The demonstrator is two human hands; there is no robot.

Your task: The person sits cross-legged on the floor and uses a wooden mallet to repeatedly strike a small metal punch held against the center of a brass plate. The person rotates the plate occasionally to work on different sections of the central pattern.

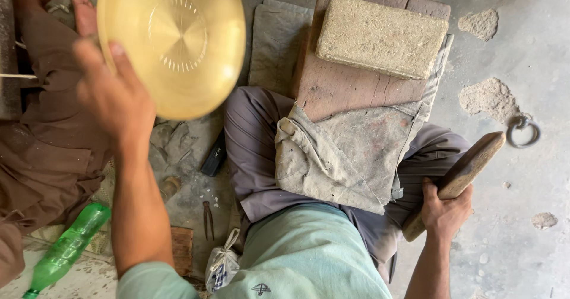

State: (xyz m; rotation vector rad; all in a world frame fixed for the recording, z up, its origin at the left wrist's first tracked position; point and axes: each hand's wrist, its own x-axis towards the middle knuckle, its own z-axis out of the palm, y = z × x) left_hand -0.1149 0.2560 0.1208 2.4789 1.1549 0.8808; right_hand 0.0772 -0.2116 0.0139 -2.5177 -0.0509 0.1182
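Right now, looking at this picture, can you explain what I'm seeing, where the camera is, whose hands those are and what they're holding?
There is no machine: a camera worn on a person's head looks down at their own lap and two bare hands. The left hand holds up a shiny brass-coloured dish by its rim. The right hand grips a wooden mallet-like tool. Over the crossed legs lie a dusty cloth, a wooden board and a rough block. On the concrete floor are a metal ring and a green plastic bottle. The brown-clothed figure at left is another person.
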